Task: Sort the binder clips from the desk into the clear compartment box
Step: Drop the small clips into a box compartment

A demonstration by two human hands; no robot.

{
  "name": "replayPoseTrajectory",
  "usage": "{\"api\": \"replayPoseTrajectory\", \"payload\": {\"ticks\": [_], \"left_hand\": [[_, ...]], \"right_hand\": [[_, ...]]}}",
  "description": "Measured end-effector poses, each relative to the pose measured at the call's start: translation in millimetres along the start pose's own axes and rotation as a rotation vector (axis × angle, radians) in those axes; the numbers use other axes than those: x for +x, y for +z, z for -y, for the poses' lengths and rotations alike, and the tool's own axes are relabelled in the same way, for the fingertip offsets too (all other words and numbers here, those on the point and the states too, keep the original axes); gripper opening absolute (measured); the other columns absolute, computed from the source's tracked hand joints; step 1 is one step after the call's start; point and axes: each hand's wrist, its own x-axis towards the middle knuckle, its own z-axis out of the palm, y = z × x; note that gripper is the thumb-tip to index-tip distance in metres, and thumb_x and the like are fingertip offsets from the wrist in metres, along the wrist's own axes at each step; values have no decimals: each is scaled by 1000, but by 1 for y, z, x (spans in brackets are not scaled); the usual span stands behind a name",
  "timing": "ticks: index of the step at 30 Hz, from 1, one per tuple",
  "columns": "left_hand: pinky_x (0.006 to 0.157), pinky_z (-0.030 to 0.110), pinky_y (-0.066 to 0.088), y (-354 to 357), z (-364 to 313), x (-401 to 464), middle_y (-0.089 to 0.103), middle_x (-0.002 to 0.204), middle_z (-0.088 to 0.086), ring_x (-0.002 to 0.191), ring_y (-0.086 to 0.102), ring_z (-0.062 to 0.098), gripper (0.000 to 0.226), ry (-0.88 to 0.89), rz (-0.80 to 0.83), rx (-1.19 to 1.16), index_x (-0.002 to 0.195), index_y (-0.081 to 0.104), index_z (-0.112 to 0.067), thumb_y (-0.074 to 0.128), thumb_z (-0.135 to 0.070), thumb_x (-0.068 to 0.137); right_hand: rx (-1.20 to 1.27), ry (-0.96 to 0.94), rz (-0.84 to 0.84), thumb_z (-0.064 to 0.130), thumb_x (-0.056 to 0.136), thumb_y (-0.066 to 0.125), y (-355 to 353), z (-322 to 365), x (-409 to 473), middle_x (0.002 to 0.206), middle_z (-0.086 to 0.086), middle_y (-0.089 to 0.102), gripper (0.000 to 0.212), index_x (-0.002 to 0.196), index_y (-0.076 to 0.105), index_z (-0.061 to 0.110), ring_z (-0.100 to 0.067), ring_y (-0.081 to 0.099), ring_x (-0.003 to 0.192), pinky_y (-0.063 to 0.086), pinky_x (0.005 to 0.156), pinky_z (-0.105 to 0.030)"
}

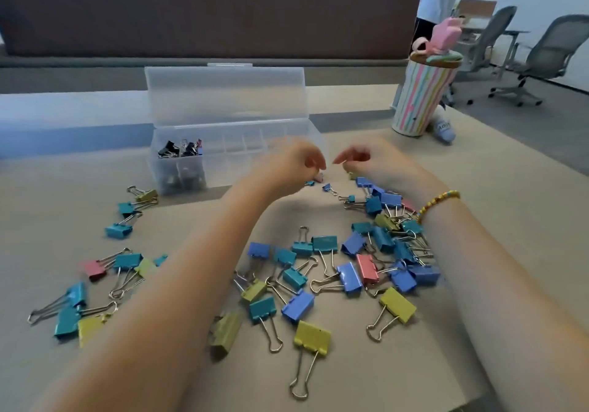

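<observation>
The clear compartment box stands open at the back of the desk, lid up, with black binder clips in its left compartments. Several blue, teal, yellow and pink binder clips lie scattered across the desk. My left hand hovers in front of the box's right end, fingers curled, pinching a small pink clip at the desk surface. My right hand, a beaded bracelet on its wrist, is beside it, fingers curled down onto a small yellow clip. Both hands are blurred.
A striped cup with a pink topper stands at the back right, with a small white bottle lying next to it. Several small clips lie between my hands. A dark partition rises behind the desk. A person and office chairs are at far right.
</observation>
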Motion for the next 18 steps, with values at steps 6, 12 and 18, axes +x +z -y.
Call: {"api": "replayPoseTrajectory", "payload": {"ticks": [6,12,18], "left_hand": [[97,27,33,35,-13,-1,50,132,2,119,42,18,44,132,256,225,127,57,-27,44,-4,91],[109,36,23,29,-13,2,33,148,-1,133,25,23,57,87,337,215,120,61,-32,35,6,87],[101,28,34,16,10,6,52,134,3,122,46,20,42,-16,132,213,124,60,-20,44,1,91]], "right_hand": [[24,65,-59,9,92,56,2,-31,-7,86,-2,61,12,96,66,15,-9,54,74,43,65,-14],[-26,107,-126,14,94,52,-1,-42,-10,99,-4,59,14,95,63,23,-16,53,89,41,65,-23],[-289,72,-16,27,91,59,15,-30,-9,93,6,56,13,102,63,23,-13,50,91,42,83,-30]]}}
